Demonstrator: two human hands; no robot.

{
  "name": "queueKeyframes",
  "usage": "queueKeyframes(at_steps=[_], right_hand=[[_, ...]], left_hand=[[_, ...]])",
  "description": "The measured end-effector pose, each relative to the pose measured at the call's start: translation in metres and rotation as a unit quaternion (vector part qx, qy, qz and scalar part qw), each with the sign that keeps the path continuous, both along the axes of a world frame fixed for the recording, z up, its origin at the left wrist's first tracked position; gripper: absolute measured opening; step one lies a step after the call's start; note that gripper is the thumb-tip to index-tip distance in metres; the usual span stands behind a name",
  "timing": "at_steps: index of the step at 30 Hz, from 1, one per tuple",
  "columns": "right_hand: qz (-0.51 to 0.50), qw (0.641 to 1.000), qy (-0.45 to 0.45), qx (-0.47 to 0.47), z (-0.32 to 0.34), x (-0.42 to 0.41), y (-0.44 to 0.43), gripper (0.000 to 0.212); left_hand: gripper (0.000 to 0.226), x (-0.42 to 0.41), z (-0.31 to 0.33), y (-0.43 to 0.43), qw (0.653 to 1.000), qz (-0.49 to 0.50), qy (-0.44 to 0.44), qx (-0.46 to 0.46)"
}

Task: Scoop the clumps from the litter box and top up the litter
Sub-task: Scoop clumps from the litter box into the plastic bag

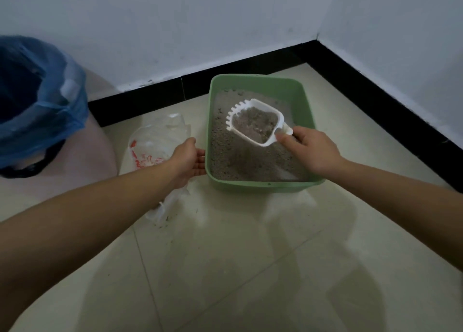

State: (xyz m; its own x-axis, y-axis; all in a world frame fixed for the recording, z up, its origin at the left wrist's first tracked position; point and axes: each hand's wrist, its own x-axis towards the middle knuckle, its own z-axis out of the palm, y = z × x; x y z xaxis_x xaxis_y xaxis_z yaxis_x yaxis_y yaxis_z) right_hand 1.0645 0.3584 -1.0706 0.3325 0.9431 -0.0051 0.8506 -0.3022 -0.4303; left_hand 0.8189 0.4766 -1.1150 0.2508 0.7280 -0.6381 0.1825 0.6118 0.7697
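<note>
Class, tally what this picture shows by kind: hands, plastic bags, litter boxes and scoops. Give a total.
Hands: 2, left hand and right hand
Plastic bags: 2, blue bag and clear bag
Litter boxes: 1, green litter box
Scoops: 1, white scoop
Total: 6

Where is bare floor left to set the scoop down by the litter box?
Widest: the tiles in front of the litter box, between the forearms. A narrower strip runs between the box's right wall and the black baseboard. Left is crowded: clear plastic bag, then the blue-lined bin.
</note>
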Motion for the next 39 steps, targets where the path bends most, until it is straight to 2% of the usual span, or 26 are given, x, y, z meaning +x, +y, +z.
queueKeyframes(at_steps=[16,19,21,24,26,29,31,32,34,36,39], right_hand=[[0.011,1.0,-0.019,-0.017,0.009,-0.009,-0.001,0.054],[0.017,0.999,-0.029,-0.018,0.009,-0.011,0.0,0.055],[0.021,0.999,-0.031,-0.021,0.009,-0.013,0.001,0.055],[0.028,0.999,-0.025,-0.014,0.01,-0.018,0.002,0.055],[0.036,0.999,-0.03,-0.012,0.012,-0.023,0.004,0.054],[0.045,0.999,-0.026,-0.009,0.013,-0.03,0.006,0.055],[0.058,0.998,-0.024,-0.003,0.014,-0.035,0.008,0.057],[0.065,0.998,-0.021,0.001,0.013,-0.039,0.01,0.058],[0.083,0.996,-0.019,0.012,0.012,-0.046,0.015,0.059],[0.096,0.995,-0.012,0.027,0.011,-0.053,0.02,0.058],[0.124,0.992,-0.024,0.026,0.01,-0.064,0.026,0.06]], left_hand=[[0.057,-0.003,0.004,0.0,1.0,-0.002,-0.007,-0.022],[0.055,-0.009,0.003,0.0,1.0,-0.02,0.019,-0.008],[0.054,-0.014,0.001,0.001,0.998,-0.019,0.05,0.022],[0.052,-0.027,-0.006,0.003,0.985,0.007,0.14,0.102],[0.048,-0.039,-0.01,0.005,0.958,0.018,0.237,0.162],[0.04,-0.059,-0.017,0.006,0.898,0.017,0.386,0.212],[0.047,-0.07,-0.023,0.006,0.87,0.015,0.45,0.203],[0.058,-0.075,-0.026,0.005,0.86,0.007,0.475,0.184],[0.088,-0.081,-0.025,-0.001,0.861,-0.009,0.489,0.14],[0.108,-0.088,-0.023,-0.007,0.865,-0.011,0.489,0.107],[0.105,-0.103,-0.026,-0.012,0.857,-0.008,0.509,0.079]])
